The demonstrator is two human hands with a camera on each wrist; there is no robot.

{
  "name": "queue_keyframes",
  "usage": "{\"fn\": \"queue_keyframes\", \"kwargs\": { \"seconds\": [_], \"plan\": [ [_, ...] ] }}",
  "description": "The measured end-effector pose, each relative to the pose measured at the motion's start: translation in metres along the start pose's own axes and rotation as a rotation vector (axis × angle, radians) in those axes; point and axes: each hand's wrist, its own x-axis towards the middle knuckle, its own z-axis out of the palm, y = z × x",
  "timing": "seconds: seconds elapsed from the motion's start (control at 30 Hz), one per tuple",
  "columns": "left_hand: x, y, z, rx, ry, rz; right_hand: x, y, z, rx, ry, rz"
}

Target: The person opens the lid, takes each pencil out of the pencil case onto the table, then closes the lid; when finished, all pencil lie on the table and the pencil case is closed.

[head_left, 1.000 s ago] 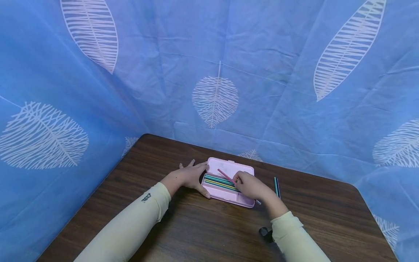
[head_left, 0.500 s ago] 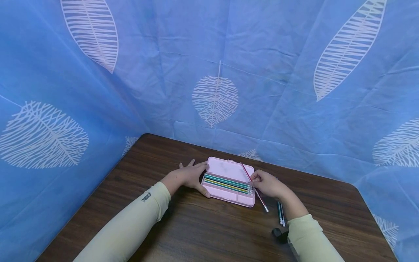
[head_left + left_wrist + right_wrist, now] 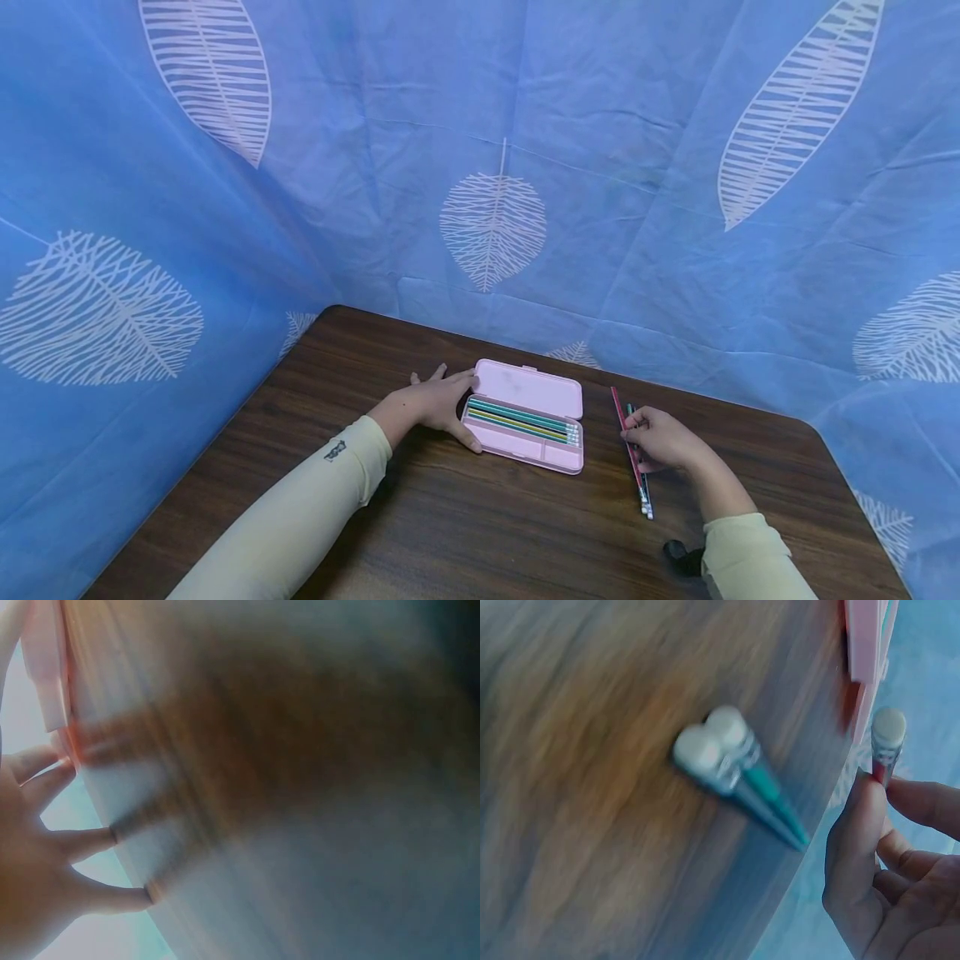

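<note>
A pink pencil case point(image 3: 532, 390) lies open, its lid folded back. Several green and yellow pencils point(image 3: 517, 422) with white erasers lie in its tray. My left hand point(image 3: 431, 408) rests spread at the case's left end, thumb at the front and straight fingers toward the lid; the left wrist view shows these fingers point(image 3: 90, 844) on the table. Right of the case, my right hand point(image 3: 663, 435) pinches a red pencil point(image 3: 618, 407) between thumb and fingers, eraser end point(image 3: 889, 729) toward the wrist camera. Just beside it, a green and a dark pencil point(image 3: 761, 787) lie together on the table.
The brown wooden table point(image 3: 480, 533) ends at a back edge behind the case. Blue cloth point(image 3: 600, 208) with white leaf prints hangs behind and to the left. A black object point(image 3: 681, 557) sits by the right wrist.
My right hand has taken the red pencil from over the case to the right, turning it nearly parallel to the two pencils on the table. The left hand has stayed put.
</note>
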Motion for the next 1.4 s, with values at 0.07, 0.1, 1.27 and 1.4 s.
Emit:
{"fn": "queue_keyframes", "kwargs": {
  "seconds": [0.07, 0.1, 1.27, 1.4],
  "plan": [
    [0.0, -0.001, 0.0, -0.001, -0.002, -0.001, 0.0, 0.005, -0.004, 0.004, 0.012, 0.018],
    [0.0, -0.001, 0.0, -0.003, -0.002, -0.001, 0.0, 0.008, -0.005, 0.002, 0.021, 0.027],
    [-0.003, 0.0, -0.002, -0.018, -0.001, -0.004, 0.0, 0.014, 0.003, -0.185, 0.136, 0.069],
    [-0.002, 0.0, -0.002, -0.023, 0.0, -0.001, 0.002, 0.002, 0.01, -0.196, 0.143, 0.028]
  ]
}}
